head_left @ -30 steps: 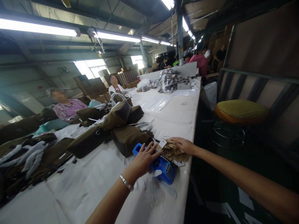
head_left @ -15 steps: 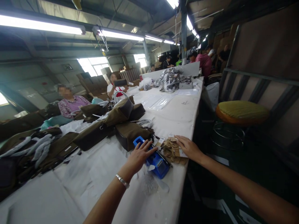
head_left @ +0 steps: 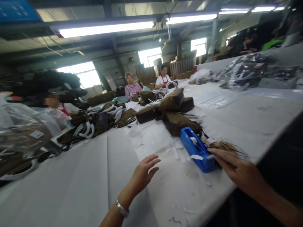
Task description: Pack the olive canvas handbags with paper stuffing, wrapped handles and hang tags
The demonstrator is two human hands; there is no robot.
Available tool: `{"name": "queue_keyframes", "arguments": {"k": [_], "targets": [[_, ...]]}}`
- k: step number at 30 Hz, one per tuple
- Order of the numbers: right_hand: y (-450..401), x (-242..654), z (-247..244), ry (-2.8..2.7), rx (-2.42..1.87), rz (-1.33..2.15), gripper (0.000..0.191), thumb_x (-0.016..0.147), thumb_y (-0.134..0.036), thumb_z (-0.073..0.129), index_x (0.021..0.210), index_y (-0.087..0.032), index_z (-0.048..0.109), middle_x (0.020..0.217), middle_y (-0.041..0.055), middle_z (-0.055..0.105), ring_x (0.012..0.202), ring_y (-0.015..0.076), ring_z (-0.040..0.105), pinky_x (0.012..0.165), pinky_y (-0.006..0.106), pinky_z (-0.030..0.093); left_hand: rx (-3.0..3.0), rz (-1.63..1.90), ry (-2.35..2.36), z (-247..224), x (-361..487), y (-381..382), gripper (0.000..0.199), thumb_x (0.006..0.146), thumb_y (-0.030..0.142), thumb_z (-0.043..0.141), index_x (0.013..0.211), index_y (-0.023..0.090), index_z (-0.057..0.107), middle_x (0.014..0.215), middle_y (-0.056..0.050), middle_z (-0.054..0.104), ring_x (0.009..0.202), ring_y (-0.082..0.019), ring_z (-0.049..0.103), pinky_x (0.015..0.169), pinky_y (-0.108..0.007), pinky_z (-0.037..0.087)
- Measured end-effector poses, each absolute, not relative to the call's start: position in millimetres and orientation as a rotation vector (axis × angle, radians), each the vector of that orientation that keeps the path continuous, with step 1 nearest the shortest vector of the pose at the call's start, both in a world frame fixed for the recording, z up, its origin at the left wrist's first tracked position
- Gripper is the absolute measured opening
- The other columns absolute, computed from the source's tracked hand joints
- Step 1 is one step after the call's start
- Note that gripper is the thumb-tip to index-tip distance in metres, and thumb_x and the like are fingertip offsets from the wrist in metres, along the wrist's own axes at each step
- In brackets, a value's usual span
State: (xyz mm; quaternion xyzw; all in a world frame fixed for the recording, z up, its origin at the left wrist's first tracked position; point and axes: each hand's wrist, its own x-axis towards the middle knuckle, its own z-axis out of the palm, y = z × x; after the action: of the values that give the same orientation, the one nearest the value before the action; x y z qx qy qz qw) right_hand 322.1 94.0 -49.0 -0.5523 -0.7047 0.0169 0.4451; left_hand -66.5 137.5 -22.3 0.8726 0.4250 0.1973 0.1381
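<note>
My left hand (head_left: 145, 171), with a silver bracelet at its wrist, hovers over the white table (head_left: 127, 201). Its fingers are apart and hold nothing. Just right of it stands a blue tape dispenser (head_left: 205, 160) with a white strip at its near end. My right hand (head_left: 239, 167) reaches over the table edge, fingers stretched out beside the dispenser's near right side; whether it touches the dispenser is unclear. Partly behind that hand lies a pile of brown paper tags (head_left: 223, 145). Olive bags with dark ends (head_left: 180, 121) are heaped beyond the dispenser.
More bags with white-wrapped handles (head_left: 87, 129) lie along the far left side. Plastic-wrapped goods (head_left: 246, 72) are piled at the back right, near flat clear plastic sheets (head_left: 214, 100). Several co-workers, one in a purple top (head_left: 133, 90), sit across the table.
My view has swung left. My left hand has lifted off the tape dispenser and moved left, away from it. My right hand has come from the tags toward the dispenser's near end.
</note>
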Motion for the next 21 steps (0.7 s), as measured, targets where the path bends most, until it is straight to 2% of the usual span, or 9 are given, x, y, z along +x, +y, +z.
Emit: {"name": "queue_keyframes", "arguments": {"k": [6, 9, 12, 14, 18, 21], "targets": [[179, 192, -3, -1.976, -1.085, 0.561, 0.033, 0.096, -0.041, 0.056, 0.118, -0.026, 0.075, 0.119, 0.0053, 0.076, 0.11, 0.0283, 0.072, 0.095, 0.04, 0.061, 2.347, 0.513, 1.51, -62, -130, 127, 0.037, 0.098, 0.029, 0.059, 0.134, 0.024, 0.063, 0.148, -0.009, 0.059, 0.14, -0.024, 0.052, 0.118, -0.048, 0.042], [238, 120, -6, -2.04, -1.001, 0.793, 0.036, 0.095, -0.039, 0.057, 0.121, -0.022, 0.074, 0.118, 0.0067, 0.077, 0.105, 0.0273, 0.074, 0.088, 0.037, 0.063, 2.324, 0.524, 1.498, -81, -137, 122, 0.041, 0.096, 0.032, 0.062, 0.137, 0.026, 0.062, 0.147, -0.008, 0.059, 0.14, -0.026, 0.052, 0.121, -0.054, 0.036], [302, 44, -16, -2.1, -0.994, 0.835, 0.036, 0.097, -0.034, 0.053, 0.125, -0.021, 0.072, 0.114, 0.0067, 0.078, 0.093, 0.0244, 0.076, 0.081, 0.036, 0.064, 2.239, 0.592, 1.441, -98, -140, 119, 0.041, 0.098, 0.036, 0.057, 0.138, 0.029, 0.06, 0.144, -0.006, 0.062, 0.138, -0.024, 0.053, 0.123, -0.053, 0.032], [348, -4, -23, -2.126, -1.024, 0.807, 0.034, 0.098, -0.034, 0.054, 0.123, -0.022, 0.073, 0.113, 0.0073, 0.078, 0.095, 0.025, 0.076, 0.087, 0.04, 0.062, 2.165, 0.622, 1.405, -109, -142, 122, 0.039, 0.098, 0.038, 0.057, 0.136, 0.029, 0.061, 0.14, -0.006, 0.065, 0.135, -0.024, 0.055, 0.123, -0.052, 0.031], [430, -84, -34, -2.162, -1.076, 0.694, 0.032, 0.1, -0.041, 0.059, 0.12, -0.02, 0.07, 0.124, 0.0116, 0.071, 0.116, 0.0262, 0.067, 0.105, 0.05, 0.05, 2.103, 0.472, 1.303, -137, -146, 144, 0.04, 0.09, 0.038, 0.064, 0.129, 0.032, 0.065, 0.136, -0.01, 0.067, 0.135, -0.031, 0.054, 0.122, -0.058, 0.032], [471, -138, -37, -2.194, -1.028, 0.646, 0.037, 0.1, -0.045, 0.059, 0.125, -0.018, 0.065, 0.13, 0.0119, 0.065, 0.115, 0.0255, 0.065, 0.103, 0.05, 0.051, 2.085, 0.472, 1.235, -153, -150, 161, 0.027, 0.091, 0.042, 0.063, 0.117, 0.042, 0.07, 0.124, -0.01, 0.072, 0.125, -0.031, 0.062, 0.11, -0.059, 0.046]]}}
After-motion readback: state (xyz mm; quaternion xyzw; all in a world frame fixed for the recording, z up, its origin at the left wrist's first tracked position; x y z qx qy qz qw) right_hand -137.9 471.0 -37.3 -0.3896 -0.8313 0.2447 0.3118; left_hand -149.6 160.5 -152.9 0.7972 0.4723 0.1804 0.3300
